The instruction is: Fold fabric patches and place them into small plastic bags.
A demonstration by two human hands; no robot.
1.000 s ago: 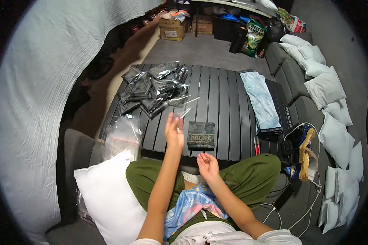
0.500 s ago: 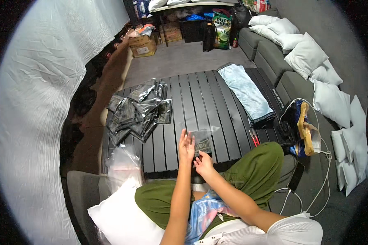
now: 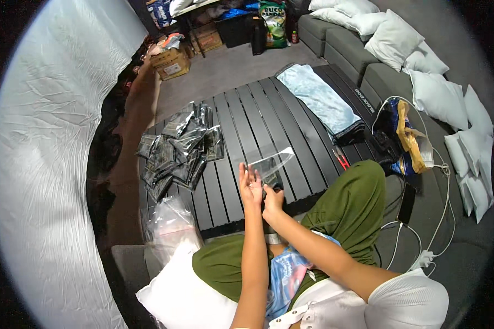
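Observation:
Above the near edge of the slatted black table [image 3: 241,118] is a clear plastic bag [image 3: 282,158] with a dark, flat packet [image 3: 271,174] inside. My right hand [image 3: 273,202] has its thumb and fingers closed on the bag's near end. Beside it, palm up, my left hand [image 3: 251,187] has its fingers stretched out along the bag's left side; whether they touch the film I cannot tell. A heap of dark packets in clear bags [image 3: 175,148] lies on the table to the left. Closer to me on that side is a stack of clear bags [image 3: 172,222].
A folded light-blue cloth [image 3: 318,98] lies at the table's right, with red-handled scissors or pliers [image 3: 341,159] near it. A blue-and-yellow bag [image 3: 405,134], white cables and a phone [image 3: 407,204] are on the grey sofa. A white pillow [image 3: 189,290] sits by my left leg.
My right hand has turned and closed more firmly over the near end of the bag. The bag's film now stands up more to the right. The whole view has shifted and tilted slightly.

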